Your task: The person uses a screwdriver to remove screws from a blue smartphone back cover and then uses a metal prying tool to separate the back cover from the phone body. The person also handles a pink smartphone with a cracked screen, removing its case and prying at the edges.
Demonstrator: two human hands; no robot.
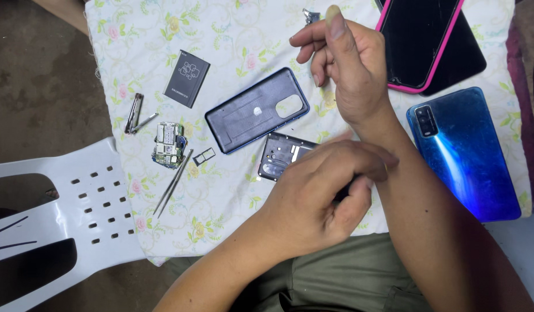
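My left hand (319,193) curls over a dark phone frame (281,155) lying on the floral cloth (220,190); its fingers wrap the frame's near end, most of which is hidden. My right hand (345,60) is raised above the cloth with fingers loosely bent and nothing visible in it; its wrist crosses over my left hand's fingers. A dark blue back cover (256,110) lies inside-up just left of the right hand.
A dark battery (186,78), small metal clip tool (134,113), green circuit board (168,144), tweezers (173,182) and SIM tray (204,156) lie at left. A pink-cased phone (417,40) and a blue phone (466,153) sit at right. A white plastic chair (59,214) stands lower left.
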